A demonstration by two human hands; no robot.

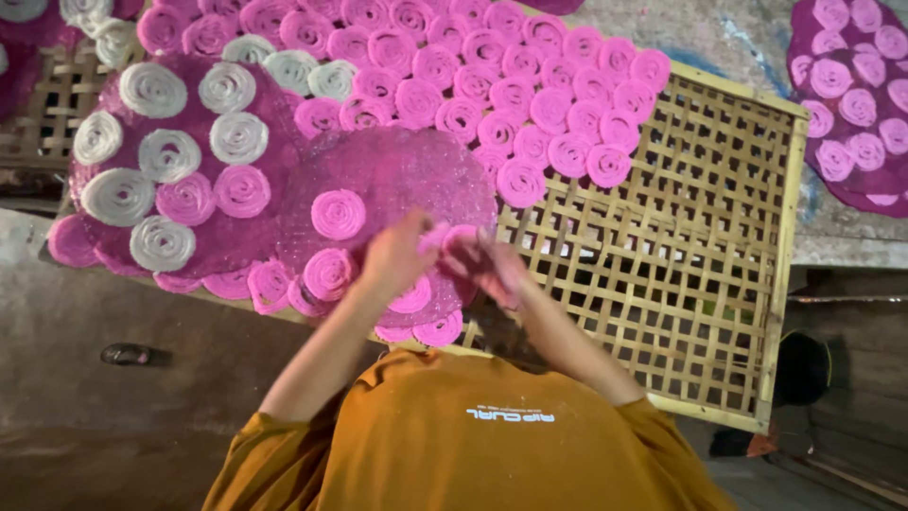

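From the head camera, the left hand [397, 254] and right hand [487, 265] pinch a pink coil [443, 237] together over a round pink sheet [397, 180]. Many coils [530, 85] already lie in rows on the bamboo rack [700, 284]. About half the rack is bare.

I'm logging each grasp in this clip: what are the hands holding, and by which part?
Both hands, left hand and right hand, pinch a small pink piece between them by its ends; motion blur hides the exact grip.
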